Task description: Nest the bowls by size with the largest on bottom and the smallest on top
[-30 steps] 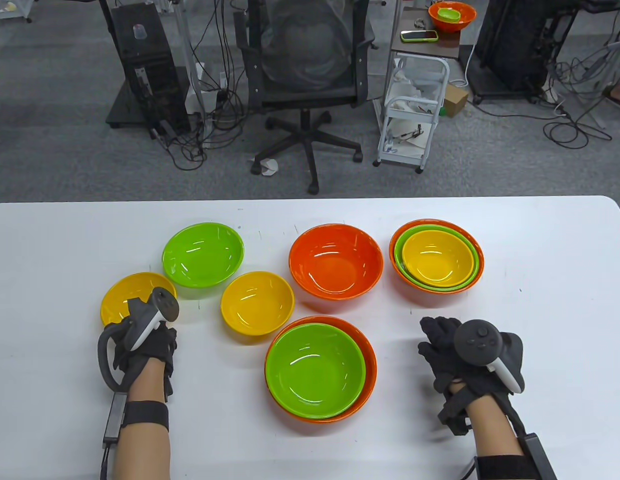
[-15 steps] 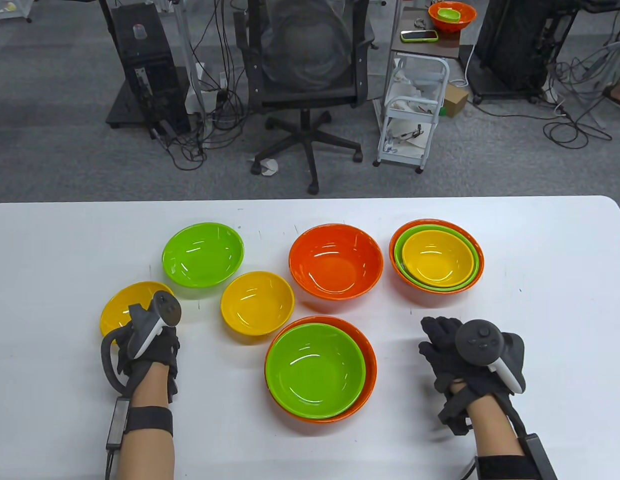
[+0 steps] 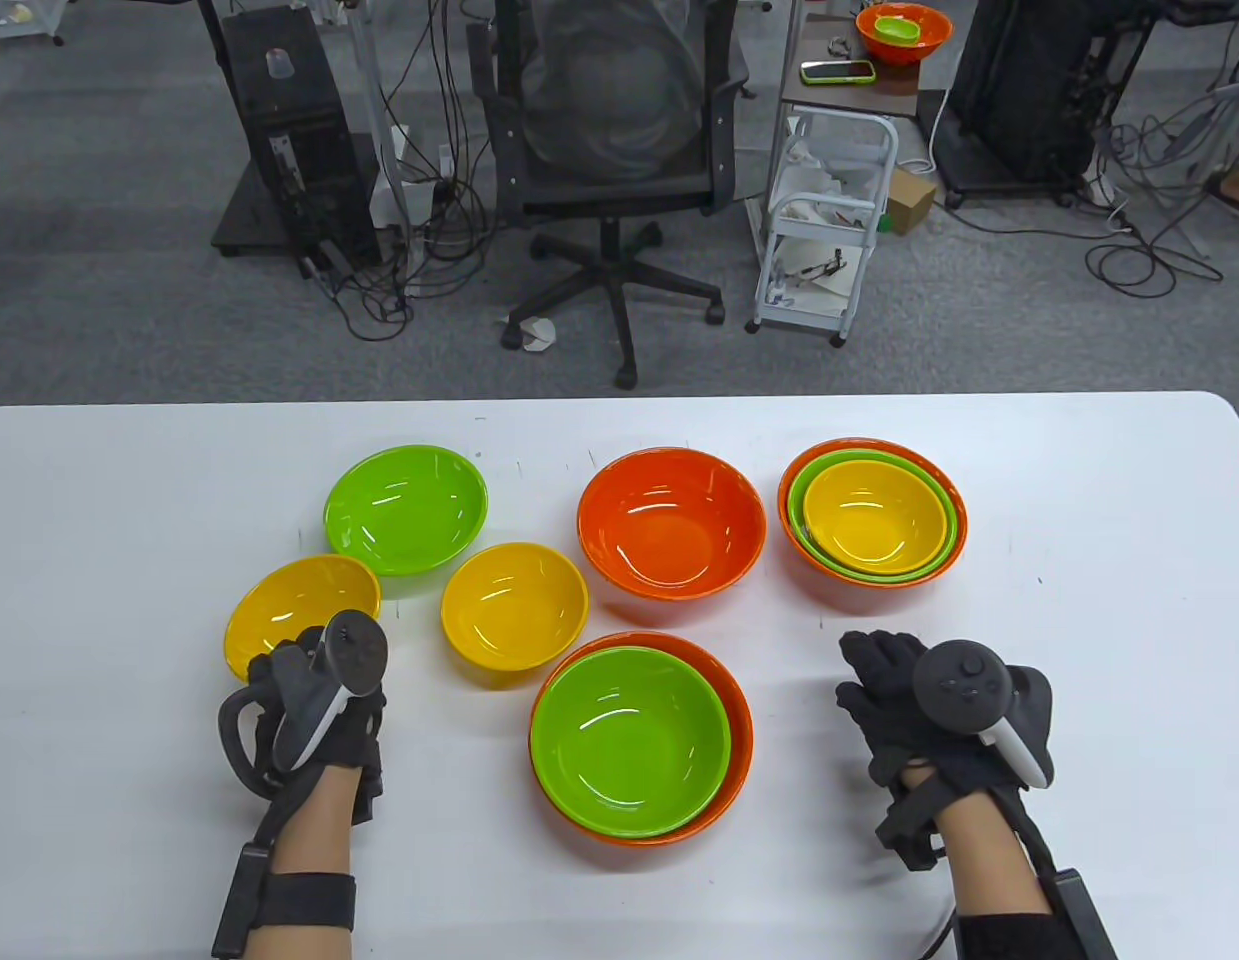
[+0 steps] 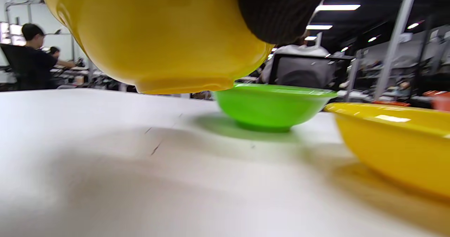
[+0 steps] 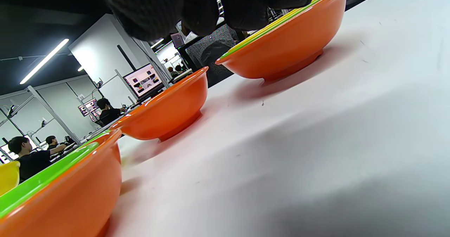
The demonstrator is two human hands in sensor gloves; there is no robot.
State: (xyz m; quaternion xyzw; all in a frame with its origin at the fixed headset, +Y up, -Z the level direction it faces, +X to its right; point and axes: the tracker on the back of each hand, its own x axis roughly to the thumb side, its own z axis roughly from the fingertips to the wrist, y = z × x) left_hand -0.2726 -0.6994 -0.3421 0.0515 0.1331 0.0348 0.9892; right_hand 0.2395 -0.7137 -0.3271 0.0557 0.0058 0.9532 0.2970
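Observation:
My left hand [image 3: 314, 690] grips the near rim of a small yellow bowl [image 3: 297, 612] and holds it lifted off the table; the left wrist view shows its underside [image 4: 158, 43] in the air. A second yellow bowl [image 3: 514, 615] and a loose green bowl [image 3: 406, 508] sit nearby. A green bowl [image 3: 629, 740] is nested in an orange bowl [image 3: 737, 720] at the front centre. An empty orange bowl [image 3: 671, 522] stands behind it. A stack of orange, green and yellow bowls [image 3: 872, 515] stands at the right. My right hand [image 3: 904, 690] rests empty on the table.
The white table [image 3: 1099, 560] reaches to its far edge [image 3: 619, 398], with an office chair [image 3: 614, 150] and a cart [image 3: 829, 230] on the floor behind. Bare tabletop lies at the far left and far right.
My left hand has lifted the small yellow bowl and carried it to the right, toward the other yellow bowl. The right hand has stayed still.

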